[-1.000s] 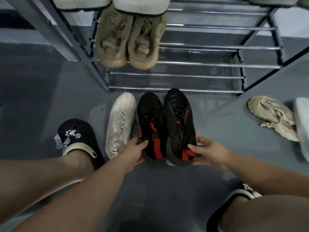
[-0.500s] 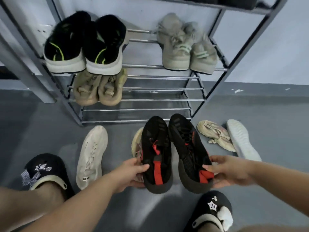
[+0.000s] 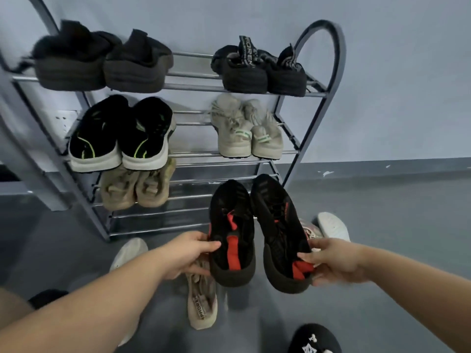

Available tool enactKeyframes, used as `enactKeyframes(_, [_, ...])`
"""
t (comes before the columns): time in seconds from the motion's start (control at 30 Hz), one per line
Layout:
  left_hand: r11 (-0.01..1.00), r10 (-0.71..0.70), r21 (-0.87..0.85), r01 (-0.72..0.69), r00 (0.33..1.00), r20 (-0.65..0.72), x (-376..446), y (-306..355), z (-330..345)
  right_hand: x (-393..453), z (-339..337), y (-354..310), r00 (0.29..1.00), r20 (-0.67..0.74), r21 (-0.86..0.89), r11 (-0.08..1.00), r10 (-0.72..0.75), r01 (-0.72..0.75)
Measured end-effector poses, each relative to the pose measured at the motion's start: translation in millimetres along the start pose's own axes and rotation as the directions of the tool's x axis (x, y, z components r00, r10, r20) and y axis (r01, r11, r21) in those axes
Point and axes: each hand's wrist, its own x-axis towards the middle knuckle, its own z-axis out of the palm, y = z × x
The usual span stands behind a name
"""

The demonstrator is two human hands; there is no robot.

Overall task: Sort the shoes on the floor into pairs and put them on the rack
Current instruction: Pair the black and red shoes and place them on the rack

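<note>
I hold a pair of black sneakers with red accents above the floor, toes toward the rack. My left hand (image 3: pixel 190 253) grips the heel side of the left black sneaker (image 3: pixel 230 233). My right hand (image 3: pixel 334 261) grips the heel of the right black sneaker (image 3: pixel 277 230). The metal shoe rack (image 3: pixel 319 95) stands against the wall just beyond them; its lower right shelf space is bare. On the floor lie a beige sneaker (image 3: pixel 202 304) under my left hand, a white shoe (image 3: pixel 128 253) to the left, and a white sole (image 3: pixel 334 225) with a pinkish shoe (image 3: pixel 309 230) to the right.
The rack carries two black pairs (image 3: pixel 102 64) (image 3: pixel 260 70) on top, a black-and-green pair (image 3: pixel 119 136) and a grey pair (image 3: pixel 248 131) in the middle, and a tan pair (image 3: pixel 135 187) lower left. My black clog (image 3: pixel 314 340) shows at the bottom right. Grey floor lies to the right.
Both hands have lifted the black-and-red pair off the floor and carried it up toward the rack. My view has tilted upward, showing the rack's upper shelves.
</note>
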Motion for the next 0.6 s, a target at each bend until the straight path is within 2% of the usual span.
enactKeyframes(0.2, [1.000,-0.013,0.024,0.015,0.997,-0.073,14.3,18.5,-23.5,40.4,5.7,-31.5,0.999,0.024,-0.070,0.997,-0.043,0.044])
enactKeyframes(0.3, [1.000,-0.012,0.000,0.013,0.994,-0.109,27.8,26.8,-34.4,66.5,11.7,-44.9,0.997,0.034,-0.044,0.996,-0.070,0.072])
enactKeyframes(0.6, [0.985,0.035,-0.152,-0.075,0.969,-0.246,90.9,37.1,-48.3,129.6,8.9,-81.8,0.986,-0.085,-0.043,0.989,-0.142,0.138])
